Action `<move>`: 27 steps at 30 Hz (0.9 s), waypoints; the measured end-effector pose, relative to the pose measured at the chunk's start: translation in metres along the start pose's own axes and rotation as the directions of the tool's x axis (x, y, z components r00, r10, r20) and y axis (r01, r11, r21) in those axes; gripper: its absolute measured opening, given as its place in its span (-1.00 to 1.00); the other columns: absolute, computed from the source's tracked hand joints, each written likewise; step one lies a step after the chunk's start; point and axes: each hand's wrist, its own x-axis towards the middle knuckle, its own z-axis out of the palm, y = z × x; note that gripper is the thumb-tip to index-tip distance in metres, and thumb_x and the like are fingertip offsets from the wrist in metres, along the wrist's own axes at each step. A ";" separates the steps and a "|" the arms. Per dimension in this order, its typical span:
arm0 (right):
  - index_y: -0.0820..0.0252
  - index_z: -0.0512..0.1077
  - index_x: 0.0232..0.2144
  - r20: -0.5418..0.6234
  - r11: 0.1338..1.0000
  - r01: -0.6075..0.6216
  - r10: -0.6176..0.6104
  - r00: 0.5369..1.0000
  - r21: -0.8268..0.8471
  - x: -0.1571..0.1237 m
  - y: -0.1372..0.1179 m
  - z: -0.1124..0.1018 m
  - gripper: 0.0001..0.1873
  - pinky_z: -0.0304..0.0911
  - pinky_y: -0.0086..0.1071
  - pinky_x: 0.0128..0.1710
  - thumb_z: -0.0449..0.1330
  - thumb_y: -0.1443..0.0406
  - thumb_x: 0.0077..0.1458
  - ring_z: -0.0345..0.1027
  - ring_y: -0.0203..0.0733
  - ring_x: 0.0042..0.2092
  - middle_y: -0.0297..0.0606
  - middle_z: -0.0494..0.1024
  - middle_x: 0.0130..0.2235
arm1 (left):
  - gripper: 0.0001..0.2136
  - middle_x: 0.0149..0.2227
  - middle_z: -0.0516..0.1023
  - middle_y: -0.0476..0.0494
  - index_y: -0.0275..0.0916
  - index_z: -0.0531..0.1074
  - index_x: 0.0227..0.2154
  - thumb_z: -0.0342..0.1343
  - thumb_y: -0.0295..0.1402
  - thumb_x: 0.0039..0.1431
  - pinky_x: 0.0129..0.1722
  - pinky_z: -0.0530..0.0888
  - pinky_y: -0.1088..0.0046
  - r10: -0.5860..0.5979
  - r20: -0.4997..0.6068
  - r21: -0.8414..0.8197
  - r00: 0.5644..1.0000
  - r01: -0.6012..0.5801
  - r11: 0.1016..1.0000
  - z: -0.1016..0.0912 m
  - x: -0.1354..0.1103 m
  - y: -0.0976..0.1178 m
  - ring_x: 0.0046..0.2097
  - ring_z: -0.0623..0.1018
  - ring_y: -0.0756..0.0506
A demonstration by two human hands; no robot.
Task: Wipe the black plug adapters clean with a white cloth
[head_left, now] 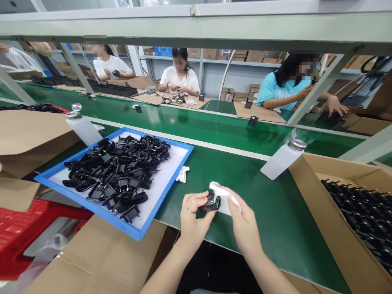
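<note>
My left hand (194,210) is closed around a black power adapter (210,203), its end turned to the right. In my right hand (244,216) a white cloth (225,199) is pinched, held up against that end of the adapter. Both hands are above the near edge of the green bench (245,167). To the left, a blue-rimmed tray (167,197) bears a heap of black plug adapters (122,171) with coiled cords. A crumpled white wipe (183,174) lies between the tray and my hands.
White pump bottles stand left (82,126) and right (283,160). An open carton (306,196) on the right holds rows of black adapters (361,216). A red crate (27,232) sits lower left. Across the green conveyor (183,122), several people work; a metal beam (196,28) crosses overhead.
</note>
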 end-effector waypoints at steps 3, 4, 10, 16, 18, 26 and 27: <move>0.18 0.26 -0.15 0.016 1.000 0.004 -0.004 1.000 -0.002 -0.014 -0.003 0.020 -0.68 0.12 -0.25 -0.13 -0.10 0.22 0.06 0.12 -0.12 -0.11 -0.24 0.27 -0.14 | -0.85 -0.37 0.42 -0.06 -0.15 0.36 -0.54 0.11 -0.51 -0.24 -0.29 0.28 0.34 0.141 -0.047 0.152 0.989 -0.132 0.979 -0.003 -0.002 -0.004 -0.29 0.33 -0.09; 0.18 0.25 -0.14 0.005 1.000 -0.001 0.001 1.000 0.001 -0.017 -0.003 0.024 -0.68 0.12 -0.24 -0.12 -0.10 0.22 0.06 0.11 -0.12 -0.11 -0.24 0.26 -0.13 | -0.84 -0.37 0.43 -0.06 -0.13 0.38 -0.53 0.10 -0.53 -0.23 -0.29 0.27 0.34 0.182 -0.041 0.201 0.982 -0.171 0.965 -0.004 -0.002 -0.005 -0.30 0.33 -0.09; 0.17 0.23 -0.12 0.030 0.994 0.050 -0.048 0.998 -0.100 -0.022 0.005 0.029 -0.67 0.11 -0.23 -0.11 -0.11 0.22 0.07 0.09 -0.12 -0.09 -0.24 0.24 -0.11 | -0.76 -0.33 0.42 -0.04 -0.13 0.37 -0.46 0.04 -0.60 -0.20 -0.31 0.22 0.36 0.300 0.036 0.415 0.953 -0.287 0.863 -0.010 0.001 -0.007 -0.29 0.31 -0.08; 0.04 0.13 -0.04 0.236 0.910 0.333 -0.276 0.932 -0.247 -0.013 0.010 0.021 -0.64 0.19 -0.30 -0.17 -0.17 0.31 0.08 0.10 -0.16 -0.09 -0.35 0.21 -0.09 | -0.88 -0.42 0.40 -0.06 -0.22 0.31 -0.56 0.10 -0.49 -0.26 -0.36 0.25 0.42 -0.054 -0.013 0.141 0.998 0.055 0.988 -0.016 0.012 -0.005 -0.36 0.33 -0.05; 0.05 0.10 -0.02 0.373 0.830 0.483 -0.370 0.851 -0.279 -0.007 0.008 0.014 -0.60 0.11 -0.25 -0.10 -0.20 0.38 0.06 0.05 -0.16 -0.06 -0.36 0.18 -0.07 | -0.85 -0.43 0.40 -0.06 -0.25 0.30 -0.55 0.12 -0.50 -0.30 -0.36 0.26 0.45 -0.215 0.035 -0.018 0.976 0.216 0.976 -0.021 0.016 -0.006 -0.36 0.35 -0.04; 0.20 0.26 -0.16 0.523 0.780 0.393 -0.099 0.846 -0.488 0.045 0.017 -0.028 -0.63 0.16 -0.18 -0.21 -0.20 0.34 0.00 0.21 -0.12 -0.20 -0.25 0.31 -0.19 | -0.70 -0.49 0.41 0.04 -0.28 0.22 -0.56 0.21 -0.54 -0.44 -0.42 0.29 0.57 -0.410 0.275 -0.507 0.869 0.494 0.707 -0.037 0.026 -0.009 -0.42 0.39 0.04; 0.21 0.28 -0.21 0.491 0.804 0.292 0.000 0.871 -0.518 0.055 0.020 -0.033 -0.65 0.20 -0.20 -0.25 -0.19 0.32 0.01 0.24 -0.11 -0.24 -0.24 0.34 -0.22 | -0.69 -0.48 0.41 0.03 -0.27 0.21 -0.56 0.21 -0.55 -0.45 -0.42 0.30 0.56 -0.408 0.278 -0.525 0.870 0.493 0.694 -0.037 0.026 -0.008 -0.41 0.40 0.03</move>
